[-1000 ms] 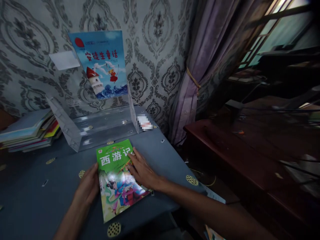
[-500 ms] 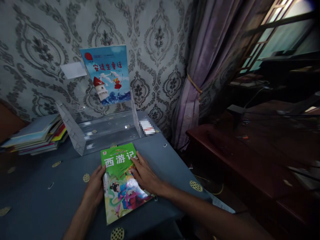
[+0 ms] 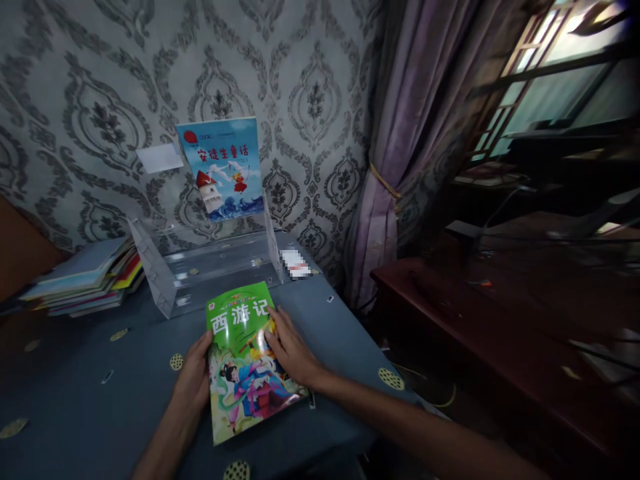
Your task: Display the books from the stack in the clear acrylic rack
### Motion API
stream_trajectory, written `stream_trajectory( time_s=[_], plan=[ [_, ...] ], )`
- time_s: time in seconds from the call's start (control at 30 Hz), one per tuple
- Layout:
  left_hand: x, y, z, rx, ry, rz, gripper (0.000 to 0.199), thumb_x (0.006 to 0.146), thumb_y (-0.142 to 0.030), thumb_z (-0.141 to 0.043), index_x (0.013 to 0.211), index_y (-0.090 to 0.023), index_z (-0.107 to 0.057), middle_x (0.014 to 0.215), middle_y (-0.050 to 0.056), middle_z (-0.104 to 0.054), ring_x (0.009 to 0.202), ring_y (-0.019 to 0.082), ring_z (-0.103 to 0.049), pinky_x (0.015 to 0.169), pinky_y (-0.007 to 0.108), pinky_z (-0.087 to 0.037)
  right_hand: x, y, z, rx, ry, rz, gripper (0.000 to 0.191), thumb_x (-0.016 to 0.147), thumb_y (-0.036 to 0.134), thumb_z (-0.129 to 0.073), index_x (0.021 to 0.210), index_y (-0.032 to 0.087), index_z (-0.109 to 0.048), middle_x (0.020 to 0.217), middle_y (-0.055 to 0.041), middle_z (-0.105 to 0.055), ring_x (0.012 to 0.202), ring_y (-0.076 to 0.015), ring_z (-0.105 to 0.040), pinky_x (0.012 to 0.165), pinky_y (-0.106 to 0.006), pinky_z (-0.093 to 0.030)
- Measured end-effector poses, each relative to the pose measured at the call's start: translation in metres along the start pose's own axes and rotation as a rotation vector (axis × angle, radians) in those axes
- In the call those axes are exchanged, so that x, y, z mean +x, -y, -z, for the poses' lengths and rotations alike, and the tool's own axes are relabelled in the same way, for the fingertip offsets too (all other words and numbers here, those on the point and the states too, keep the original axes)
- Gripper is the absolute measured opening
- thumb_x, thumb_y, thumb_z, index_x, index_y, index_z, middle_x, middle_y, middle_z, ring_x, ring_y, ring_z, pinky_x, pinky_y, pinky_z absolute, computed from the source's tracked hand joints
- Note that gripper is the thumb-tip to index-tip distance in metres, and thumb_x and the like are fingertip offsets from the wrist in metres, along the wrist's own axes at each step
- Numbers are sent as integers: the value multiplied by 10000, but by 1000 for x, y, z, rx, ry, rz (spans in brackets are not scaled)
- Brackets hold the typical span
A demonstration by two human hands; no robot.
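A green picture book [image 3: 245, 380] with white Chinese characters and a painted figure on its cover is between my hands, above the near part of the table. My left hand [image 3: 196, 373] grips its left edge, thumb at the border and the other fingers mostly hidden. Over the right edge lies my right hand [image 3: 295, 350], holding the book with fingertips on the cover. Behind it stands a clear tiered acrylic rack [image 3: 173, 283]. A blue storybook [image 3: 225, 170] with a red-roofed tower rests upright at the rack's back.
A stack of books [image 3: 95, 277] lies left of the rack on the grey-blue tablecloth [image 3: 145, 393]. A small white card [image 3: 296, 264], partly blurred out, is at its right. A tied purple curtain [image 3: 385, 167] hangs beyond, near a dark red wooden bench [image 3: 450, 320].
The view has shifted slightly, so the rack and blue storybook appear lower and further right. The green book's tilt has changed a little, moving the glare on its cover. Both hands keep hold.
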State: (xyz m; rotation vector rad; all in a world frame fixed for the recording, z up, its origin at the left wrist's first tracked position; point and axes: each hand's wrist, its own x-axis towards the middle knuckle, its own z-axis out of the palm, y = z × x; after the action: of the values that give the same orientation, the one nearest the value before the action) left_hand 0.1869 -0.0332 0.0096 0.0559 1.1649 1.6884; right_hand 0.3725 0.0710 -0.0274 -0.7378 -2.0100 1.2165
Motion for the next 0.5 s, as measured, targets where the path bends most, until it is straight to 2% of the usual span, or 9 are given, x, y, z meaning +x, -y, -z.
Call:
stream_trajectory(
  time_s=[0.07, 0.13, 0.27, 0.37, 0.5],
  plan=[
    [4, -2, 0, 0, 29, 5, 392, 881, -143, -624, 1272, -117, -631, 1016, 127, -789, 883, 310, -774, 840, 435, -635, 8, -4, -1, 115, -58, 4, 592, 952, 385, -521, 1504, 195, -421, 1505, -135, -505, 1422, -261, -442, 1210, -474, -311],
    [7, -5, -5, -11, 47, 16, 416, 884, -157, -636, 1298, -123, -628, 1039, 130, -788, 895, 317, -772, 856, 444, -630, 18, -8, -3, 257, -123, -39, 621, 906, 386, -574, 1487, 219, -431, 1412, -108, -590, 1306, -256, -549, 1145, -459, -399],
    [7, -13, -22, -42, 66, 108, 453, 937, -226, -598, 1378, -123, -583, 1088, 154, -777, 940, 339, -762, 902, 479, -612, 40, -16, -8, 439, -235, -145, 674, 818, 477, -666, 1420, 222, -504, 1307, -101, -656, 1215, -281, -603, 1057, -443, -475],
    [9, -16, -31, -50, 116, 179, 534, 926, -290, -634, 1425, -126, -542, 1135, 171, -761, 973, 359, -749, 933, 500, -597, 52, -22, -10, 496, -214, -154, 639, 782, 539, -689, 1313, 198, -593, 1220, -114, -694, 1161, -313, -636, 1003, -450, -510],
    [19, -13, -27, -23, 150, 101, 618, 863, -285, -719, 1436, -154, -529, 1168, 172, -751, 986, 370, -741, 932, 500, -598, 57, -26, -7, 489, -165, -105, 584, 810, 592, -657, 1267, 228, -625, 1141, -103, -718, 1111, -329, -662, 955, -479, -538]
  ],
)
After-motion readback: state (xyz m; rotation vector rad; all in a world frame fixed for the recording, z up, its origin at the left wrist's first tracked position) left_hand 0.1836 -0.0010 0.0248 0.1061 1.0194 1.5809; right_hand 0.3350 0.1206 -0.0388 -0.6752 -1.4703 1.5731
